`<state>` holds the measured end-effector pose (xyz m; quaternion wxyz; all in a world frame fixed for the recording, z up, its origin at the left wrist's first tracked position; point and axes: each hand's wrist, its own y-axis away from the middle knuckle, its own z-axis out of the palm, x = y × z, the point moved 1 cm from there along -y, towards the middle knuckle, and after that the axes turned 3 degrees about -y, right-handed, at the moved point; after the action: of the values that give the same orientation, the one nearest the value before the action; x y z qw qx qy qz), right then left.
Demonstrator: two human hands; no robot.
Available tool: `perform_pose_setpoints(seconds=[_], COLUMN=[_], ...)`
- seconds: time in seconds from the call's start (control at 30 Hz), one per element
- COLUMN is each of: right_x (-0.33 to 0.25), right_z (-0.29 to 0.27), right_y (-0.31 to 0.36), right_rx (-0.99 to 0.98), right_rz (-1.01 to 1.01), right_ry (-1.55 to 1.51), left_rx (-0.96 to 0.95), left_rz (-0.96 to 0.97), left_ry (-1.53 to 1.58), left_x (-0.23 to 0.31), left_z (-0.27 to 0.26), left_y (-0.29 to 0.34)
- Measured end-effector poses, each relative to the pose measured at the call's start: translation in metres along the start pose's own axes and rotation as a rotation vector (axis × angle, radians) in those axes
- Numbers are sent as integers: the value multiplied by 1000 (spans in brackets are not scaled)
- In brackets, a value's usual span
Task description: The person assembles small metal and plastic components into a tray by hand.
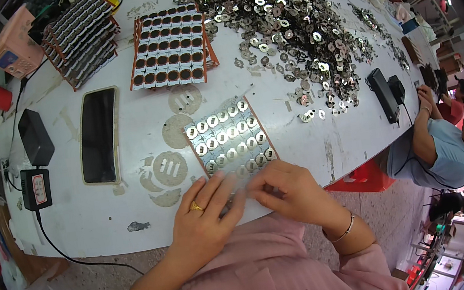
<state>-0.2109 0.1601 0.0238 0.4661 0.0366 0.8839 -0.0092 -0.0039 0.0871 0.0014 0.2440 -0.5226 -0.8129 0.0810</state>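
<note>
A rectangular sheet (261, 127) with orange-brown edges lies on the table before me, covered in rows of round silvery metal pieces (247, 142). My left hand (207, 214), with a gold-coloured ring, reaches over the sheet's near edge. Its fingers are stretched out, and the tips are blurred by motion. Just right of it, my right hand (289, 189) is curled at the sheet's near right corner, thumb and fingers drawn together. Anything pinched there is too small or hidden to make out. The hands cover the nearest part of the sheet.
A large heap of small metal pieces (287, 28) spreads across the back right. Stacked sheets with dark round parts (167, 45) and another stack (80, 39) stand behind. At left lie a phone (99, 137) and black power adapters (36, 188). A person (437, 143) sits at right.
</note>
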Motion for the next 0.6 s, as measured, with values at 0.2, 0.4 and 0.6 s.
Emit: perform_pose_setpoints(seconds=[0.2, 0.4, 0.6], right_x=[-2, 0, -2], right_z=[-5, -3, -5], right_y=[-4, -5, -6], right_rx=[-19, -16, -7], right_rz=[58, 2, -5], right_ry=[-60, -14, 36], left_rx=[-15, -6, -28], left_rz=[-30, -30, -36], left_ry=[22, 33, 38], left_x=[-1, -1, -1], left_z=[0, 2, 0], left_y=[3, 2, 0])
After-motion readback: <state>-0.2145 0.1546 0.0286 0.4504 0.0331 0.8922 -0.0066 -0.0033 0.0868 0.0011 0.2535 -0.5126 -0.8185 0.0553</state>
